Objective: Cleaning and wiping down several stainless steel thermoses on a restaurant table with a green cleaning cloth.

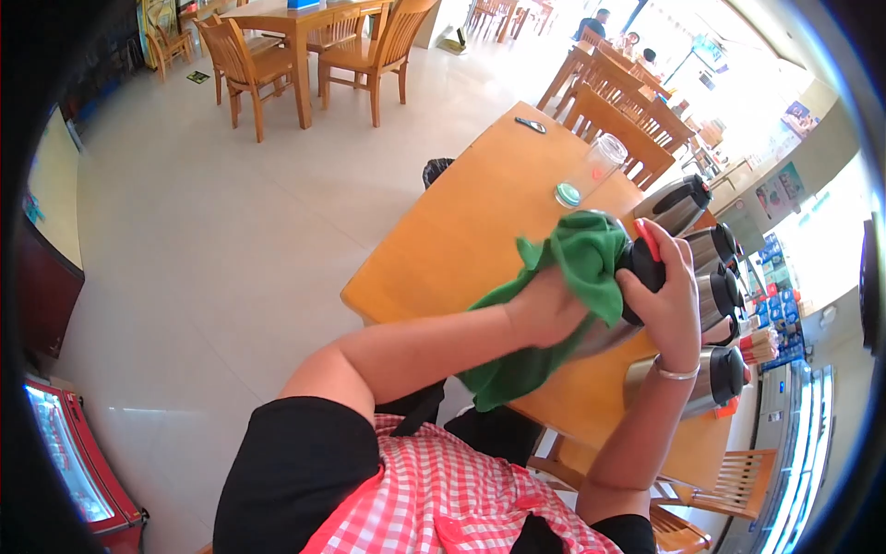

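My left hand [550,308] holds a green cloth [588,249], which is bunched against the top of a steel vacuum jug [606,339] and hangs down below my wrist. My right hand [664,298], with a bracelet at the wrist, grips the jug's black top part [644,266], near a red piece [647,239]. The cloth and my hands hide much of the jug. It is tilted above the wooden table [443,242]. Beyond it on the table are a clear glass jar [601,163], a round green-and-white lid [567,194] and a small dark object [530,125], perhaps a bottle opener.
Several more steel vacuum jugs [716,374] line the table's right side, near a bundle of sticks [760,345]. Wooden chairs [619,131] stand beyond and at the lower right. A black-lined bin [437,170] is by the table's left edge. People [594,26] sit far off.
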{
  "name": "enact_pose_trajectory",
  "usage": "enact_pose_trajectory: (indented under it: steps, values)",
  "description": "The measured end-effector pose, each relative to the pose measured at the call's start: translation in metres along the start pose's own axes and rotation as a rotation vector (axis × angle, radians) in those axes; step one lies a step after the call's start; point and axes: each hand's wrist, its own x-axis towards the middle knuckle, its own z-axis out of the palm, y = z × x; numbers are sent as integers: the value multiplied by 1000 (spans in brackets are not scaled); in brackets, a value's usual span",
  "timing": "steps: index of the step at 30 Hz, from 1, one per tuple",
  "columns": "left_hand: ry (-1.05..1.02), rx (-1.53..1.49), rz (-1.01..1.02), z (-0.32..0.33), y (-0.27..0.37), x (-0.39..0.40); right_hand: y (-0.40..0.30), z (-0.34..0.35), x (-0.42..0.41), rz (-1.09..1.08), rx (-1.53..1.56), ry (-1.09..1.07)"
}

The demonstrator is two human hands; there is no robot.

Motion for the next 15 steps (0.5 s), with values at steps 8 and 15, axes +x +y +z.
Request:
enact_pose_trajectory:
  steps: [8, 15]
  values:
    - [191, -415, -894, 6, -56, -8, 4, -5, -7, 86, 0, 48]
    - [61, -142, -263, 9, -38, 14, 4, -6, -4, 21, 34, -7]
